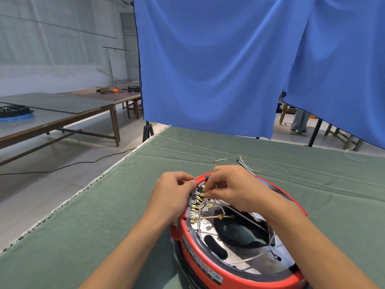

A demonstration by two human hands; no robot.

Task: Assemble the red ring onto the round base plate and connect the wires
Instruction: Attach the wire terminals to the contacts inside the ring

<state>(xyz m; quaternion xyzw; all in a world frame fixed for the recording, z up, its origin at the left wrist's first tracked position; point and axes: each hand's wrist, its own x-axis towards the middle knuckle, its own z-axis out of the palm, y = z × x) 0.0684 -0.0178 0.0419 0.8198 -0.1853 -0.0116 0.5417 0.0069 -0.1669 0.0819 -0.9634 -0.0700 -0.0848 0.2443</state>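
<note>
The red ring (200,257) sits around the silver round base plate (245,253) on the green cloth, near me. A row of brass terminals (195,207) lines the ring's inner left edge, with white wires (210,215) running from them across the plate. My left hand (173,192) grips the ring's far left rim, thumb on top. My right hand (231,186) pinches a brass connector at the upper end of the terminal row. The far part of the ring is hidden behind both hands.
Loose short wires (248,164) lie on the green cloth (125,205) just beyond the ring. A blue curtain (208,69) hangs behind the table. Long wooden tables (62,113) stand to the left; the cloth's left edge drops to the tiled floor.
</note>
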